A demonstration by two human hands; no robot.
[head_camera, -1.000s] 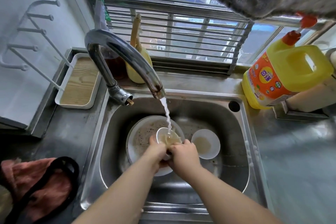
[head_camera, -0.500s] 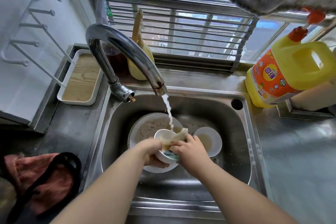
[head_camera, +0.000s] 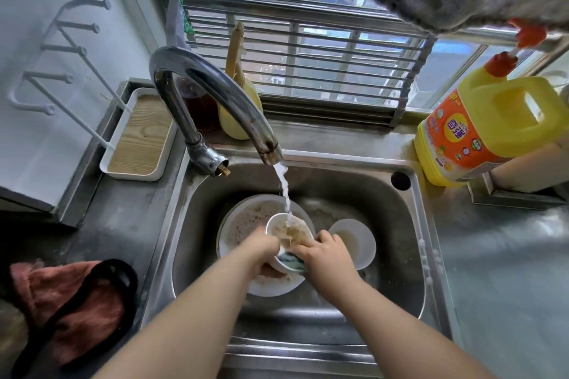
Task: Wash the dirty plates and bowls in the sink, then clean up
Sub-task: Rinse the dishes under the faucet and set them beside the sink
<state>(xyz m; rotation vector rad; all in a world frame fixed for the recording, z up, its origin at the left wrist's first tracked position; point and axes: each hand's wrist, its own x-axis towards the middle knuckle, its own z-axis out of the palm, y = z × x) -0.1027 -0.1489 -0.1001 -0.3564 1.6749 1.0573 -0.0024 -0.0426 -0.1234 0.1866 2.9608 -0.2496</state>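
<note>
In the steel sink (head_camera: pixel 409 258), my left hand (head_camera: pixel 263 251) grips the near rim of a small white bowl (head_camera: pixel 275 226) held over a large dirty white plate (head_camera: pixel 240 221). My right hand (head_camera: pixel 326 255) presses a beige and green sponge (head_camera: pixel 297 237) inside and against the bowl. Water from the curved faucet (head_camera: pixel 215 86) runs into the bowl, and brownish water fills it. A second white bowl (head_camera: pixel 357 243) with murky water sits to the right on the sink floor.
A yellow detergent jug (head_camera: pixel 480 126) stands at the sink's back right corner. A white tray with a wooden base (head_camera: pixel 138 138) and a white rack (head_camera: pixel 61 55) are at the left. A pink cloth with a black strap (head_camera: pixel 70 301) lies on the left counter.
The sponge has gone from sticking up over the bowl's rim to lying down inside it. Both hands stay on the bowl under the running water.
</note>
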